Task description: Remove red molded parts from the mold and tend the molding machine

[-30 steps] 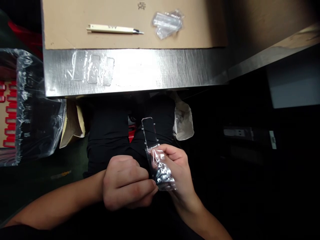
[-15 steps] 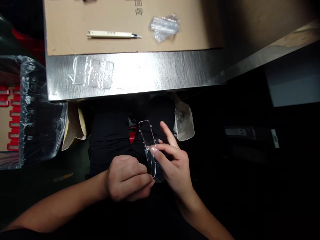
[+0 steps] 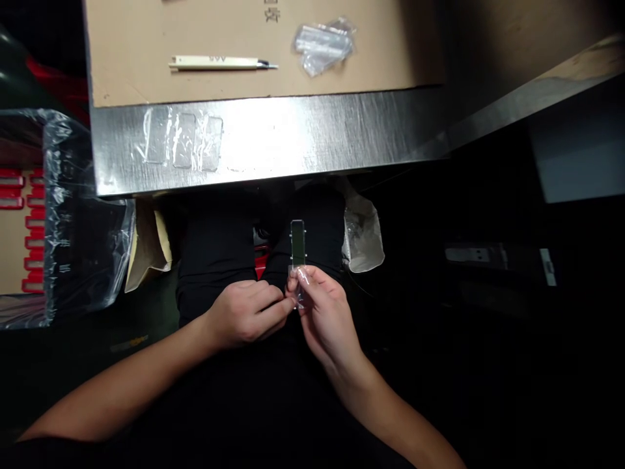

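Note:
Above my lap, my right hand [image 3: 325, 306] pinches the lower end of a small clear rectangular plate [image 3: 298, 242] with tiny tabs on its sides. The plate points away from me, toward the table. A piece of clear film [image 3: 299, 296] hangs at its lower end, between my hands. My left hand [image 3: 254, 311] is closed, with its fingertips on the edge of the film. Several clear pieces [image 3: 184, 140] lie side by side on the metal table edge [image 3: 371, 133].
On the cardboard sheet [image 3: 131, 39] lie a cream pen-like tool [image 3: 215, 63] and crumpled clear bags [image 3: 325, 45]. A plastic-lined box with red parts [image 3: 35, 242] stands at left. Open bags [image 3: 146, 251] [image 3: 362, 234] hang below the table.
Both hands have come closer together and moved slightly up. The plate has turned more upright in the view, and less film shows below it. My right hand's raised fingers have folded in.

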### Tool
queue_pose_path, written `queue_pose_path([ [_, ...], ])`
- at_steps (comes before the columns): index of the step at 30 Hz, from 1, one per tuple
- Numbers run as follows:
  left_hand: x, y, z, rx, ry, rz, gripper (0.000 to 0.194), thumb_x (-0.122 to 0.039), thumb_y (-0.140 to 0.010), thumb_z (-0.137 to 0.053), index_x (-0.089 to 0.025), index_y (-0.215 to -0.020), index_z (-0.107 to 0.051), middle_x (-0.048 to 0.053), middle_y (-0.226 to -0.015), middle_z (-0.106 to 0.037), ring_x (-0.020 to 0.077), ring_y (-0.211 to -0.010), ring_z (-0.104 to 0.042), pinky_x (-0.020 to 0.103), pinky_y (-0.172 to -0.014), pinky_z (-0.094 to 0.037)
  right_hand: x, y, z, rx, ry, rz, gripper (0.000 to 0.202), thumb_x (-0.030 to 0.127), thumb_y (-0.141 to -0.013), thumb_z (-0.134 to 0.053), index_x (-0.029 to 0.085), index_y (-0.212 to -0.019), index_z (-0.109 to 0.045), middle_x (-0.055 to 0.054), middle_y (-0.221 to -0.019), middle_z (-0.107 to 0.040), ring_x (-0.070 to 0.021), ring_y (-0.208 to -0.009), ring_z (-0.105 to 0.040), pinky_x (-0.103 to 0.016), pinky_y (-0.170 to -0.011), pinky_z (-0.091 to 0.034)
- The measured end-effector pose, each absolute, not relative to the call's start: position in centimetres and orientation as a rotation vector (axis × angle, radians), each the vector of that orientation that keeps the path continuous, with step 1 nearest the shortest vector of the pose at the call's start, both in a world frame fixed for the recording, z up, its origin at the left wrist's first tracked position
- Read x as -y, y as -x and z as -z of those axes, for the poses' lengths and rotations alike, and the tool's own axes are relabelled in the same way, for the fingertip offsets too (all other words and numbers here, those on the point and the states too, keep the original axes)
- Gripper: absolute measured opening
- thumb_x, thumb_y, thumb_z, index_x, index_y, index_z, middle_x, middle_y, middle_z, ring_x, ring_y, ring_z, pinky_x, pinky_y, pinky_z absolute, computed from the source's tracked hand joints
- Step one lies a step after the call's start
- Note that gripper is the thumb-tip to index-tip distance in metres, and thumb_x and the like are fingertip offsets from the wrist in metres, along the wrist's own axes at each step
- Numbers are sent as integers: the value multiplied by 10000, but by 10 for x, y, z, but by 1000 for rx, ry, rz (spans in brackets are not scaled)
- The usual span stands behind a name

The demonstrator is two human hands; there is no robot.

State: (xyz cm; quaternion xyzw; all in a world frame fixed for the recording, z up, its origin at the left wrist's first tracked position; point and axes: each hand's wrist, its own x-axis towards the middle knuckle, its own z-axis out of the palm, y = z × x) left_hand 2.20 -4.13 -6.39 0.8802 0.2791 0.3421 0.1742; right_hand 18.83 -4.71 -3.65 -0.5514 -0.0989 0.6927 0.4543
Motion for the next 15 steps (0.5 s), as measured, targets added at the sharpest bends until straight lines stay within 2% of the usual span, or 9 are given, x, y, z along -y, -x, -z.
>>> queue_pose_path([
  [2,39,-17,62,-769,-2316,-1006,193,-170,-904,-702,-127,-1092,-684,59,-864,-729,153,-711,-681,265,-636,-554,47,-189,40,287,1369,-1681,258,386,-861,-810,162,-851,-684,26,-700,-582,-70,-577,-487,-160,-510,-406],
  [5,30,-6,60,-1000,-1675,-1092,213,-245,-912,-737,-158,-1100,-690,48,-881,-713,119,-702,-659,215,-645,-548,46,-194,39,393,1306,-1883,303,423,-870,-805,161,-836,-656,41,-670,-533,-52,-498,-417,-162,-440,-352],
  [8,17,4,57,-934,-1151,-916,543,-451,-871,-790,-166,-1310,-646,126,-1090,-704,140,-782,-665,218,-631,-542,46,-199,34,453,1154,-2153,320,428,-879,-802,152,-829,-646,37,-656,-534,-43,-475,-401,-156,-421,-336],
  [9,14,6,55,-843,-1106,-865,597,-487,-842,-812,-164,-1318,-655,153,-1156,-694,168,-848,-678,236,-656,-551,45,-200,33,452,1103,-2221,325,428,-879,-803,152,-823,-641,36,-652,-539,-42,-470,-399,-154,-415,-333],
  [11,11,8,50,-743,-1114,-854,492,-463,-808,-849,-161,-1180,-739,167,-1186,-697,211,-949,-686,267,-709,-560,46,-198,31,439,1027,-2325,341,428,-873,-809,150,-796,-629,30,-646,-549,-40,-459,-398,-154,-403,-325],
  [13,12,9,43,-743,-1115,-931,335,-405,-821,-849,-160,-1036,-770,155,-1127,-728,221,-963,-695,292,-745,-565,46,-195,31,433,1011,-2383,339,429,-864,-818,143,-795,-649,32,-624,-538,-37,-449,-390,-152,-397,-312],
  [15,14,16,36,-799,-1062,-1047,326,-410,-852,-820,-165,-1056,-752,149,-1093,-752,226,-949,-713,307,-753,-577,45,-195,33,459,1062,-2378,327,426,-850,-832,136,-807,-687,38,-587,-510,-37,-443,-377,-153,-397,-291],
])
